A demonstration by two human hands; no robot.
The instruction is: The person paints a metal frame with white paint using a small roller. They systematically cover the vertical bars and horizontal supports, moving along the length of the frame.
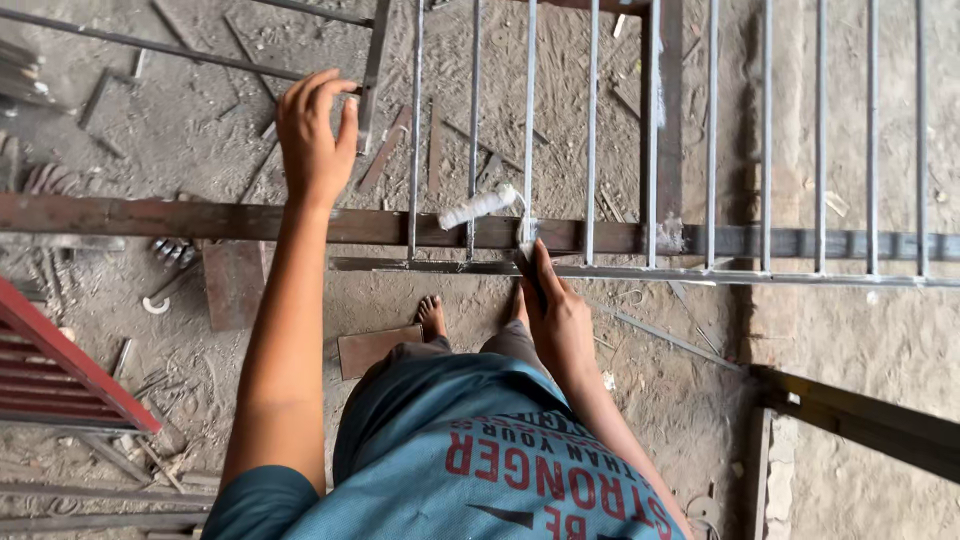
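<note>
Dusty dirt floor point(850, 350) all around, strewn with scrap strips and offcuts. Across it, laid flat, a metal grille point(650, 270) of thin grey upright bars on a bottom rail, resting over a rusty flat beam point(120, 215) that ran from side to side. At the lower left, a red metal frame point(60, 370) with slats, partly out of view. At the lower right, a dark angled bar point(860, 420) on the ground. Below the grille, a teal shirt point(450, 460) with red print, and bare feet point(432, 315) on the dirt beside a small rusty plate point(375, 348).

Left hand point(315, 140) stretched out ahead, fingers together and lightly curled, resting against the end of a thin rod point(150, 45) and a slanted strip beside the grille's left edge; grip not clearly closed around either, so cannot tell whether held or merely touched. Right hand point(555, 315) lower, near the bottom rail, grip clamped on the handle of a small paint roller point(480, 206). Roller's pale sleeve lying tilted between two bars just above the rail, touching the nearer bar. Wet pale smears on the bars near it.
</note>
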